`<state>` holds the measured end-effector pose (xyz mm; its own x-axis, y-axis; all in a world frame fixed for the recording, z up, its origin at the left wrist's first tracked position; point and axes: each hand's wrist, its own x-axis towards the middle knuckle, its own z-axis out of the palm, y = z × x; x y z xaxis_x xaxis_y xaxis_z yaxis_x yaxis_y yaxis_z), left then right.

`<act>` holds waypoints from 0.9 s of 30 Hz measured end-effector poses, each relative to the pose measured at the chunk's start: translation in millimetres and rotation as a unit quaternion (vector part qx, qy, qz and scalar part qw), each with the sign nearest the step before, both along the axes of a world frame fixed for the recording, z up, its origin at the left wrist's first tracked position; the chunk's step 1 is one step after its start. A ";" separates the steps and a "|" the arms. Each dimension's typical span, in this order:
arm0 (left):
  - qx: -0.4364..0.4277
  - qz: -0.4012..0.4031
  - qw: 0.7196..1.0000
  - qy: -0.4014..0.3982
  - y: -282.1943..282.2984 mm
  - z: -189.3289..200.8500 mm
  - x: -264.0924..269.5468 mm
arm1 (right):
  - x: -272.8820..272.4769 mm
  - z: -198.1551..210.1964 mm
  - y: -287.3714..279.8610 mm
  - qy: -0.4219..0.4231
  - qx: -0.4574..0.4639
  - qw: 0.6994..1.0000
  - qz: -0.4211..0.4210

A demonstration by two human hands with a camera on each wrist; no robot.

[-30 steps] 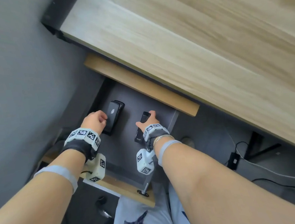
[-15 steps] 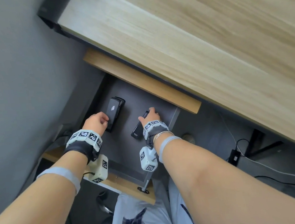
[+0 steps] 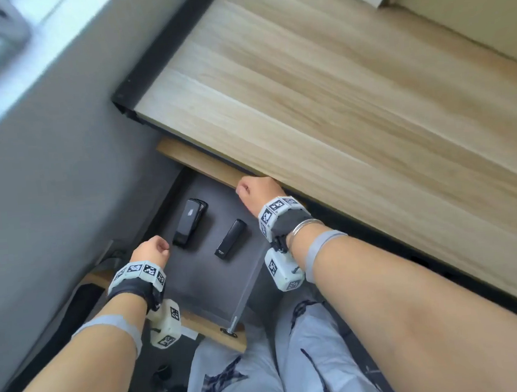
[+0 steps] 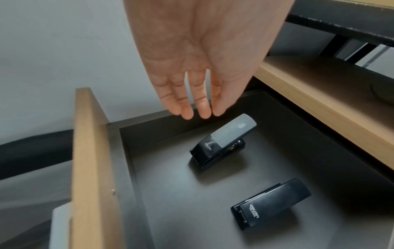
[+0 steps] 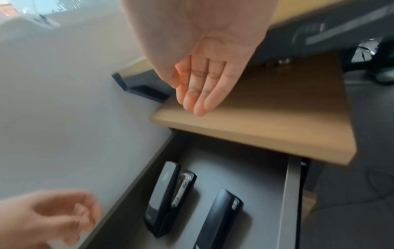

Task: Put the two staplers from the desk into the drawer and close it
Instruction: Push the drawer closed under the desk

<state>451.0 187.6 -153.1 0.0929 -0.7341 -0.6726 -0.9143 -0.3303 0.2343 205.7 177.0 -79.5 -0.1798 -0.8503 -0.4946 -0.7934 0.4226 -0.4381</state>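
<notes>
Both staplers, the larger stapler point(image 3: 190, 222) and the slimmer stapler point(image 3: 230, 238), lie mid-frame in the open drawer point(image 3: 196, 282), left hand point(image 3: 150, 252) and right hand point(image 3: 258, 192) empty with relaxed fingers, so closing it is probably next.

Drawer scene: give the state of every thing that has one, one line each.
Drawer: pulled open.
Larger stapler: lying in the drawer, released.
Smaller stapler: lying in the drawer, released.
Left hand: empty, fingers relaxed.
Right hand: empty, fingers straight, raised near the desk edge.
</notes>
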 end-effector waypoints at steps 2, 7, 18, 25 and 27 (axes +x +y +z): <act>0.007 0.006 1.000 -0.012 8.0 7.5 4.8 | -11.2 18.4 -6.8 0.019 -0.044 0.999 0.005; 0.048 0.016 0.995 -0.082 29.0 8.1 25.0 | -61.3 32.4 -21.0 0.077 -0.095 0.991 -0.047; 0.217 -0.088 0.960 -0.154 73.6 -10.4 30.7 | -115.6 -16.4 -3.0 0.250 -0.195 0.939 -0.133; 0.266 -0.149 0.938 -0.165 61.6 1.7 8.1 | -117.4 -26.6 -3.7 0.262 -0.226 0.927 -0.145; 0.256 -0.170 0.936 -0.172 57.5 2.0 0.4 | -117.3 -26.1 -3.7 0.271 -0.223 0.925 -0.144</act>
<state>451.4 245.1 -151.1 0.1880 -0.3504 -0.9175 -0.9793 0.0040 -0.2022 88.4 173.2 -105.7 -0.5495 -0.8262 0.1241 -0.8304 0.5237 -0.1903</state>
